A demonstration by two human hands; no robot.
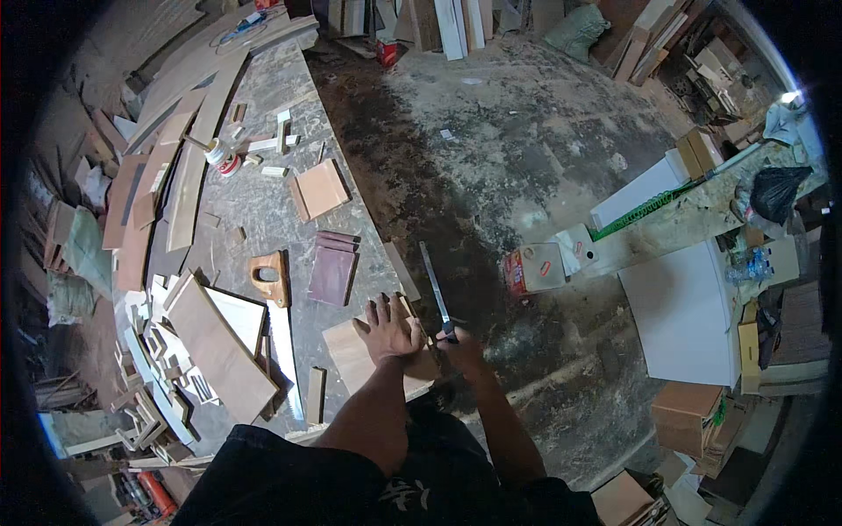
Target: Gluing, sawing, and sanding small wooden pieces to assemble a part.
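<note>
Wore a dark shirt along the bottom edge; pressed the left hand, with fingers apart, onto a light wooden board at lower centre; clamped the right hand around the near end of a long metal tool at centre.
</note>
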